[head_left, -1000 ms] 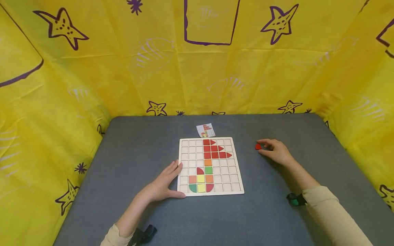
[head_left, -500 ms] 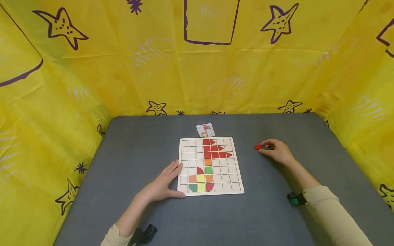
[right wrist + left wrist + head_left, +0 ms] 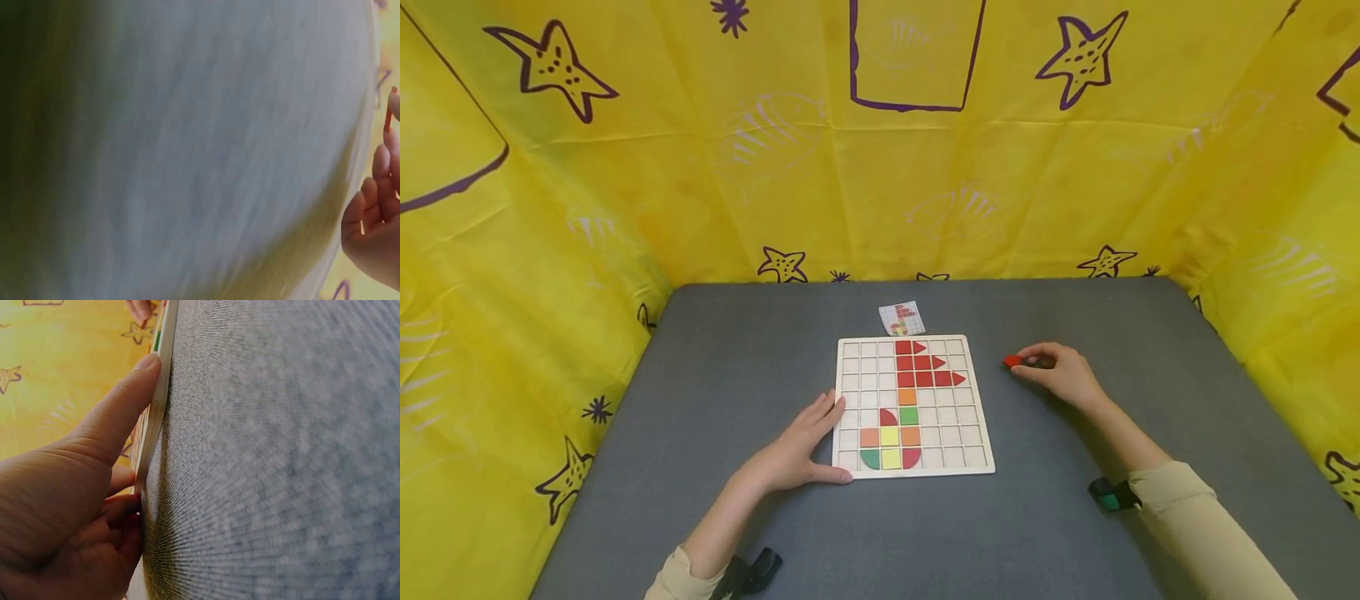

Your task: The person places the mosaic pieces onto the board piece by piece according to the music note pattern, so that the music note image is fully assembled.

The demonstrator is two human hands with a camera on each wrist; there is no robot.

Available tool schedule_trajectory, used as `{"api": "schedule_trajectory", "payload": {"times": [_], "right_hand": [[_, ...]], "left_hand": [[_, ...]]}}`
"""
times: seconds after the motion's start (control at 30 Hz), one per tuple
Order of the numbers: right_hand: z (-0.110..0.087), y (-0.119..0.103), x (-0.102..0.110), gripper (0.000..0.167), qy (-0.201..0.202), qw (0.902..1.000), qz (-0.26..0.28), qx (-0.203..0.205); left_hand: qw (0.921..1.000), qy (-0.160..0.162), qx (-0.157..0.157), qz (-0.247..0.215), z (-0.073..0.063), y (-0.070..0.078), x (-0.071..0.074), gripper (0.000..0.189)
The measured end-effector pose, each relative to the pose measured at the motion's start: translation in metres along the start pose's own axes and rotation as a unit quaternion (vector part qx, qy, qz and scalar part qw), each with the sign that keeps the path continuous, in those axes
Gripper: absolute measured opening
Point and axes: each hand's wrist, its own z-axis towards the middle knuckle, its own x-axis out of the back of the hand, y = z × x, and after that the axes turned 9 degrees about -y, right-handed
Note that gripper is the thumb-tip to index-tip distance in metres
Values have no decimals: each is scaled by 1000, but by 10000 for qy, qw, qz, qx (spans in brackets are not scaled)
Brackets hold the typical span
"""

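Observation:
A wooden grid board [image 3: 955,417] lies on the table with red, orange, green and yellow tiles in several of its squares. At its near left corner is my left hand [image 3: 786,454], fingers along the left edge and thumb on the near edge. My right hand [image 3: 1063,375], off to the board's right, pinches a small red tile [image 3: 1012,361] between thumb and fingertips. Seen edge-on in the right wrist view, the red tile [image 3: 390,111] is thin. The left wrist view has the left thumb [image 3: 122,412] against the rim of the board [image 3: 159,394].
A small printed card [image 3: 901,317] with a coloured grid pattern lies just behind the board. The dark grey table [image 3: 760,333] is backed and flanked by yellow cloth [image 3: 880,192] with drawn starfish. Dark straps [image 3: 1111,495] are worn near both wrists.
My right hand has moved slightly left toward the board, carrying the red tile, which has turned between the fingers. My left hand and the board stay where they were.

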Motion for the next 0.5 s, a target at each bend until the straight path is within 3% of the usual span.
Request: {"api": "schedule_trajectory", "payload": {"times": [0.23,0.5], "right_hand": [[1,-39,-24,37,-212,9980,591,111],[1,-82,-56,34,-675,9921,807,683]], "left_hand": [[10000,30,-8,44,1,-2,-1,107],[10000,34,33,23,0,-1,-1,107]]}}
